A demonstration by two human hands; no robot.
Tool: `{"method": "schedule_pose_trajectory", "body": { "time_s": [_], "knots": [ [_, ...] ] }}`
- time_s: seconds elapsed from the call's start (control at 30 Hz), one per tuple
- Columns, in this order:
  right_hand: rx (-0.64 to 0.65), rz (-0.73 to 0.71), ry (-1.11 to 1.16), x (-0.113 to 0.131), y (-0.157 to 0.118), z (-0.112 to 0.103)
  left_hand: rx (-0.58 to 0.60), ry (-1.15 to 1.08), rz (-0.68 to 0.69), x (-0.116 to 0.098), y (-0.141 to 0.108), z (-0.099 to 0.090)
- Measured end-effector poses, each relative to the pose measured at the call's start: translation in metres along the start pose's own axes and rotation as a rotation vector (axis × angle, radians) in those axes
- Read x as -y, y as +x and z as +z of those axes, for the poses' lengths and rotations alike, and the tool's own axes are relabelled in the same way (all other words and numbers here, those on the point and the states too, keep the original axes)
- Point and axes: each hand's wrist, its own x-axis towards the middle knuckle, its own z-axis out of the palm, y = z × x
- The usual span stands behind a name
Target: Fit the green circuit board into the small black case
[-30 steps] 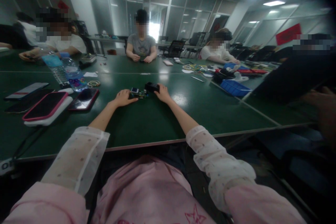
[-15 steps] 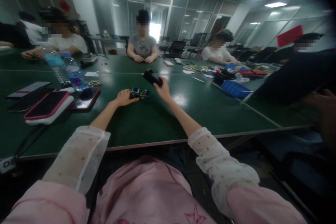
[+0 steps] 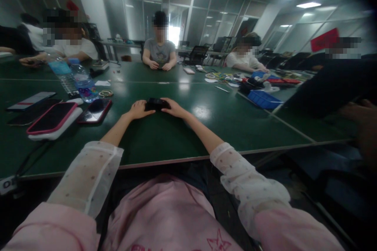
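Observation:
A black case (image 3: 157,104) lies low over the green table (image 3: 176,137), between my two hands. My left hand (image 3: 140,110) is closed round its left end, with the thumb along the near side. At the right end my right hand (image 3: 173,108) grips the same case, thumb in front and fingers behind. The green circuit board is hidden, with the case where it lay; whether the two touch cannot be seen.
Left on the table are two bottles (image 3: 84,82), a roll of tape (image 3: 106,93), a red-edged phone (image 3: 96,111) and a pink-framed phone (image 3: 53,117). A blue tray (image 3: 265,99) and wires are at the right. Several people sit around.
My right hand has moved left and down with the black case, bringing it over the circuit board, which is now covered. My left hand has stayed in nearly the same place.

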Motion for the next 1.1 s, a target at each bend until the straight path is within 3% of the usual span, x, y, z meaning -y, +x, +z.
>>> {"method": "schedule_pose_trajectory", "body": {
  "time_s": [1.1],
  "knots": [
    [0.009, 0.052, 0.01, 0.007, -0.002, 0.001, 0.009, -0.018, -0.008, -0.001, 0.001, -0.001]
  ]
}}
